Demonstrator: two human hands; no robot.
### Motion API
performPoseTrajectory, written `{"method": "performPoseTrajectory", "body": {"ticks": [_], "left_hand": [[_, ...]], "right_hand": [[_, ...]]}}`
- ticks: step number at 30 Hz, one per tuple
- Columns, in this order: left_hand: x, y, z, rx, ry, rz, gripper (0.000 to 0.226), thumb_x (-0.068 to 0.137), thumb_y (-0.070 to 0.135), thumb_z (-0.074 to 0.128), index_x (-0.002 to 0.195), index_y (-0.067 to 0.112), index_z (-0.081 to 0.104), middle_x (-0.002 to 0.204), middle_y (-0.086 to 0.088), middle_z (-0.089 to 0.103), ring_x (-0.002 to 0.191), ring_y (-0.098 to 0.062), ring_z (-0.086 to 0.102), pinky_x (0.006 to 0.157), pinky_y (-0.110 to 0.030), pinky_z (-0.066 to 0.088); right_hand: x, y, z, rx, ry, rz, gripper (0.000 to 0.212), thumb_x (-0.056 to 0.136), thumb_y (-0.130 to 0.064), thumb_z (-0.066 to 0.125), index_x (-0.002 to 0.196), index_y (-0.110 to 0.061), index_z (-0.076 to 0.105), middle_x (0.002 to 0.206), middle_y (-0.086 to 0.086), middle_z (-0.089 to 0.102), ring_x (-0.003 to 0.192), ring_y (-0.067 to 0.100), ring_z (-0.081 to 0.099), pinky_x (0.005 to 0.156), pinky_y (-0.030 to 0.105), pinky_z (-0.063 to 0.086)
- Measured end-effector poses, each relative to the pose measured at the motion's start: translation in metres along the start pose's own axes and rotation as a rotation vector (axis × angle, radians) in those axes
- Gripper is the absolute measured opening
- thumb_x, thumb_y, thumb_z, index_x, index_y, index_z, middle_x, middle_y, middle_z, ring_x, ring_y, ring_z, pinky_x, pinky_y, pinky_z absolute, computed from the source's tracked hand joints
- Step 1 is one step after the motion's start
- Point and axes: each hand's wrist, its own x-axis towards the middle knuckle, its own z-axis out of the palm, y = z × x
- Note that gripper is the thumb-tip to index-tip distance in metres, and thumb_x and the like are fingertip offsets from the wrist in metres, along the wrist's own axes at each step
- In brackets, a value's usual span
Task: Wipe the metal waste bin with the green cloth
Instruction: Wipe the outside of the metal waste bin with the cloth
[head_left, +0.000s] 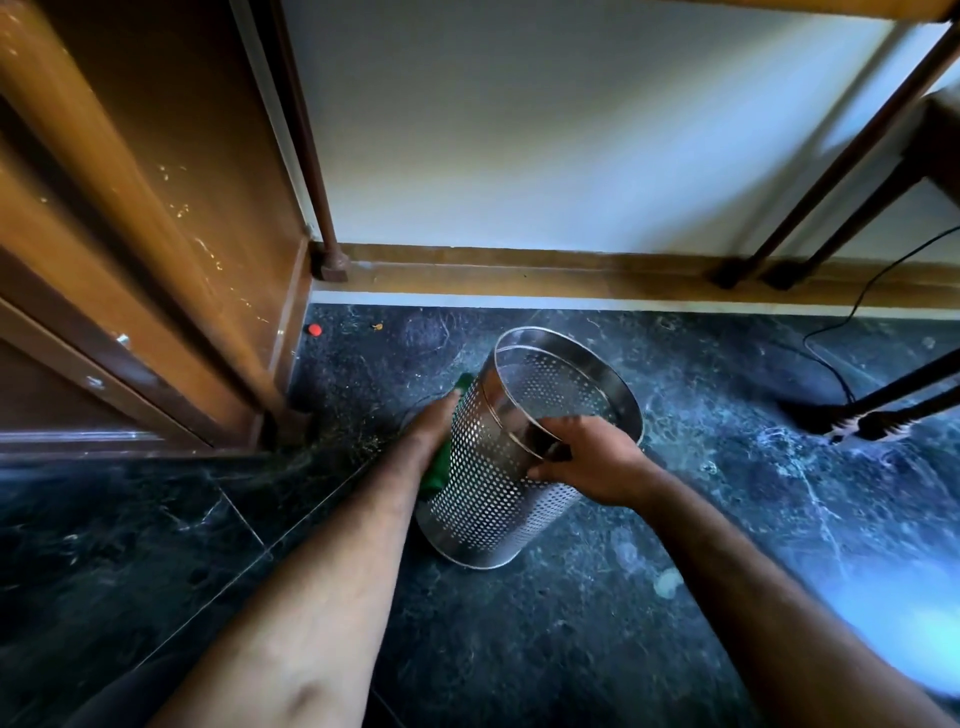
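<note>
Fingers (558, 439) of my right hand (592, 462) grip the light, stiff perforated steel waste bin (498, 488) at its slippery rim while my left hand (434, 423) presses the soft green cloth (436, 470) against its side.

I look down at a dark green marble floor (597, 649) veined with white and dusty. A white wall (545, 130) rises behind it above a brown skirting board (519, 270). On my left stands a brown wooden door (156, 234) in the corner. Dark furniture legs (831, 171) slant down on the right, where a black cable (852, 317) trails across the floor. Pale light pools at the lower right.
</note>
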Motion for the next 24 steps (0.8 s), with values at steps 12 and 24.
{"method": "performPoseTrajectory", "body": {"ticks": [12,24], "left_hand": [[-0.039,0.079,0.001,-0.293,0.113,0.277,0.045,0.090,0.059,0.058,0.116,0.024,0.070,0.114,-0.007,0.074,0.101,-0.027,0.071,0.089,-0.038,0.059],[-0.046,0.030,-0.041,-0.878,0.033,0.104,0.059,0.094,0.061,0.046,0.127,0.017,0.068,0.127,-0.012,0.072,0.119,-0.035,0.067,0.111,-0.057,0.045]], "right_hand": [[0.013,0.001,0.003,-0.285,0.048,-0.032,0.038,0.086,-0.042,0.067,0.121,-0.041,0.055,0.107,-0.006,0.074,0.098,0.024,0.069,0.075,0.036,0.054],[0.030,-0.019,0.028,-0.411,0.011,-0.086,0.022,0.089,-0.036,0.059,0.111,-0.034,0.059,0.108,0.001,0.073,0.098,0.030,0.068,0.072,0.036,0.050]]}}
